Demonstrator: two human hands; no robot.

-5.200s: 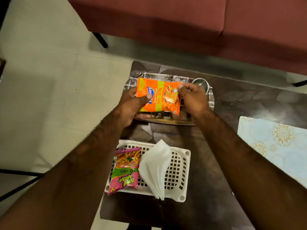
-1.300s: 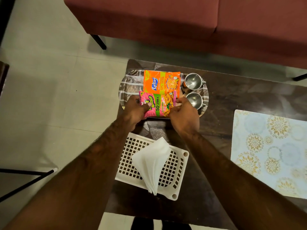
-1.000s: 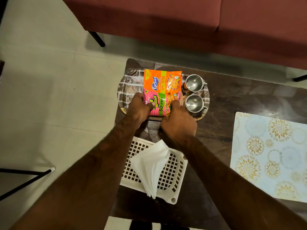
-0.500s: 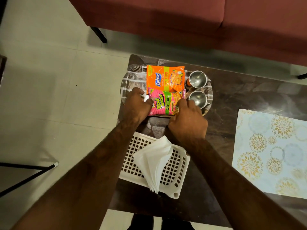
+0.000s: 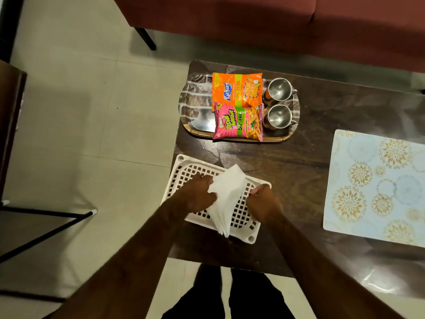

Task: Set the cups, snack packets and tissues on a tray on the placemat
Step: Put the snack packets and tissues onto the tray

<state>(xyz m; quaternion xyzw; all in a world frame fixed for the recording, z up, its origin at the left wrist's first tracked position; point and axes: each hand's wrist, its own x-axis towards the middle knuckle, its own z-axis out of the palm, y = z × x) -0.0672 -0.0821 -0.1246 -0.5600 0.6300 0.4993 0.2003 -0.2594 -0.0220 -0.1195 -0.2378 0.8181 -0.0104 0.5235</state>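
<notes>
On the dark table a patterned tray (image 5: 195, 111) carries an orange snack packet (image 5: 236, 90), a pink snack packet (image 5: 238, 122) in front of it and two steel cups (image 5: 279, 88) (image 5: 278, 117) at its right end. Nearer me, a stack of white tissues (image 5: 226, 196) lies in a white perforated basket (image 5: 184, 171). My left hand (image 5: 197, 196) touches the stack's left edge, fingers curled on it. My right hand (image 5: 264, 203) is at the stack's right side, over the basket's rim. The floral placemat (image 5: 377, 185) lies at the right, with nothing on it.
A maroon sofa (image 5: 276, 24) stands beyond the table. Tiled floor lies to the left, with black metal legs (image 5: 46, 226) and a dark wooden edge (image 5: 9, 116) at the far left. My legs show below the table's near edge.
Both hands let go of the pink packet, which now rests on the tray, and drew back to the tissues in the basket.
</notes>
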